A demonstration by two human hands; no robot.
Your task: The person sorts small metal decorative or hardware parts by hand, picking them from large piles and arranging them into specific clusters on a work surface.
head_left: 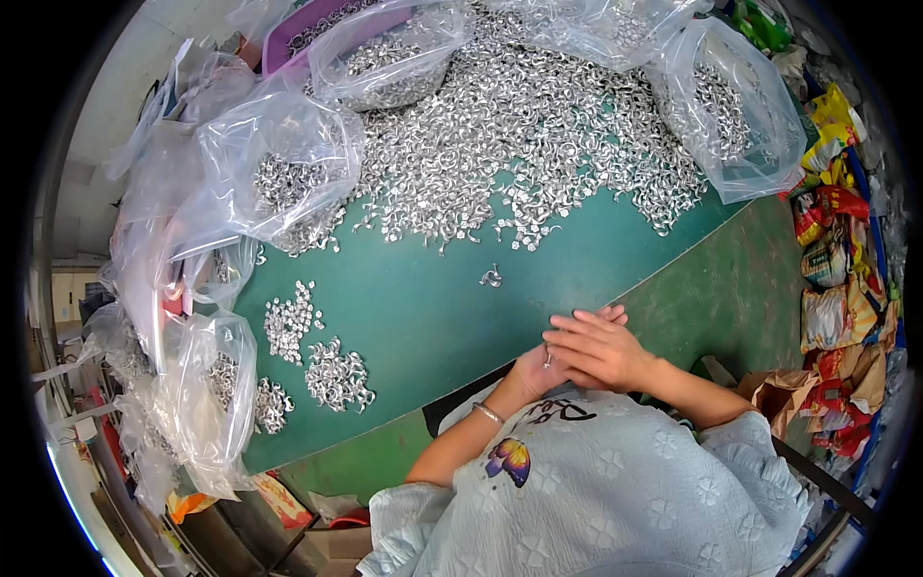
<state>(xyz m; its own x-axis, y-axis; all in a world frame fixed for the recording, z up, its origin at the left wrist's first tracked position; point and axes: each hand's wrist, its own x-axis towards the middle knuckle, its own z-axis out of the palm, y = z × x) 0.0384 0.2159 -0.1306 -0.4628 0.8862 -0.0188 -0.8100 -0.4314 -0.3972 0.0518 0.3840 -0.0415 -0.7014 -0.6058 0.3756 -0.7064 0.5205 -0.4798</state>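
My left hand (540,371) is turned palm up at the table's near edge, its fingers mostly hidden under my other hand. A small silver metal hook (548,362) shows at its palm, partly covered. Across it lies my right hand (606,352), with fingers stretched out flat. Ahead of both hands, a few small hooked metal parts (491,277) sit together on the green table (433,317). A huge heap of similar silver curved parts (481,135) covers the far side.
Clear plastic bags of metal parts (288,173) line the left and back; another bag (726,106) stands far right. Two small piles, small round parts (291,322) and curved parts (338,375), lie at the left. A purple bin (279,48) stands behind. Colourful packages (832,240) line the right.
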